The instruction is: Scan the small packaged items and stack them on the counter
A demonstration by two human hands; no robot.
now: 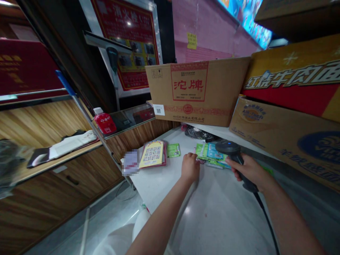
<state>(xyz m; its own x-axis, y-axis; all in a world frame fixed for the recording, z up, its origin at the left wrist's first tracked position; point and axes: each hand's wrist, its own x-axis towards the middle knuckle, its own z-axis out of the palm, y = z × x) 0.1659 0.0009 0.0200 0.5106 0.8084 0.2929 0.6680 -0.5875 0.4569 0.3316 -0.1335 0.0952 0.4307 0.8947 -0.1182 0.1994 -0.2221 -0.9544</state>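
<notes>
My right hand [251,168] is wrapped round the handle of a black barcode scanner [228,147], whose cable trails down toward me. Below and left of the scanner's head lies a blue packet [213,151] on a loose pile of green packets [201,150]. My left hand [190,165] is closed at the left edge of this pile, with its fingertips against the packets. What it pinches, if anything, is hidden. A single green packet [174,150] lies on the white counter [212,209], left of my left hand.
A yellow printed card [153,154] lies on a booklet at the counter's left. Behind stands a large carton [196,92]; more cartons [284,131] are stacked at the right. A red bottle [104,121] sits on the wooden ledge. A squeegee [113,60] leans behind it.
</notes>
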